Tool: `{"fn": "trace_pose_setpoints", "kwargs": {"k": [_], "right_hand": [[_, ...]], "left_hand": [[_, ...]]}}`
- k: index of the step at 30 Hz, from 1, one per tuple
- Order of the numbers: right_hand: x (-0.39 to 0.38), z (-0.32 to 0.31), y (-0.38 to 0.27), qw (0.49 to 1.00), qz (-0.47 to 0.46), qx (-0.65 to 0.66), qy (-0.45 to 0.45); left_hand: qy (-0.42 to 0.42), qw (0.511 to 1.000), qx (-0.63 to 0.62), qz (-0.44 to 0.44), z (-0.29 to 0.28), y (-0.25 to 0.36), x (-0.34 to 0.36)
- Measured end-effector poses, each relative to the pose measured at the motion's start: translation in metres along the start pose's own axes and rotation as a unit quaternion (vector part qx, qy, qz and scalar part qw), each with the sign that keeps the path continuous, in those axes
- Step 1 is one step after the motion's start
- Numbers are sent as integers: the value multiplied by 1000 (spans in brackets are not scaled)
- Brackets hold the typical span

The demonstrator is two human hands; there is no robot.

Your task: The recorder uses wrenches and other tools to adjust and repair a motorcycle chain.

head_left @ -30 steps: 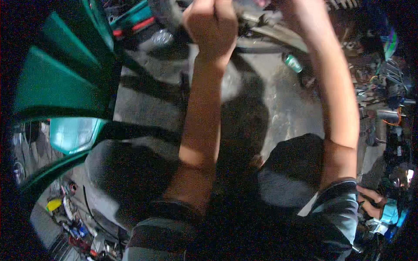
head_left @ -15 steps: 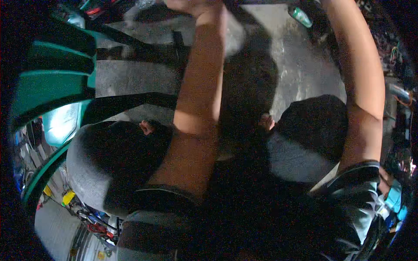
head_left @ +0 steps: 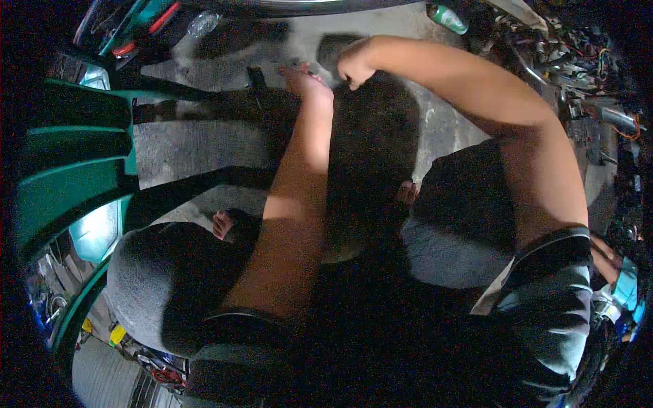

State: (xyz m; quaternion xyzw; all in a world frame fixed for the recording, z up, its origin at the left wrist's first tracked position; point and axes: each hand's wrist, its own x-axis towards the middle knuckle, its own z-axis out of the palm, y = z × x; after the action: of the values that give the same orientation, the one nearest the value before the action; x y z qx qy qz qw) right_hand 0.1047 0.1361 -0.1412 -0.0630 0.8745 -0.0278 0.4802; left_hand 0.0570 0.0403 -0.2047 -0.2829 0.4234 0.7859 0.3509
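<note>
Left hand (head_left: 306, 83) is palm-up, fingers loosely open, right hand (head_left: 357, 63) curled nearby, can't tell if it's holding anything, plus two feet (head_left: 221, 224), one green container (head_left: 448, 19).

Dim, grainy, deep shadows on floor (head_left: 183, 151), left-side glare, curved edges
</note>
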Motion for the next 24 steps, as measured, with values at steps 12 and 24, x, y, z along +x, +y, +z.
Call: {"fn": "trace_pose_setpoints", "kwargs": {"k": [12, 24], "right_hand": [[-21, -69, -37, 987, 7, -64, 148], [-12, -61, -25, 993, 43, -45, 101]], "left_hand": [[46, 989, 141, 2, -34, 10, 14], [-5, 993, 120, -16, -31, 5, 0]]}}
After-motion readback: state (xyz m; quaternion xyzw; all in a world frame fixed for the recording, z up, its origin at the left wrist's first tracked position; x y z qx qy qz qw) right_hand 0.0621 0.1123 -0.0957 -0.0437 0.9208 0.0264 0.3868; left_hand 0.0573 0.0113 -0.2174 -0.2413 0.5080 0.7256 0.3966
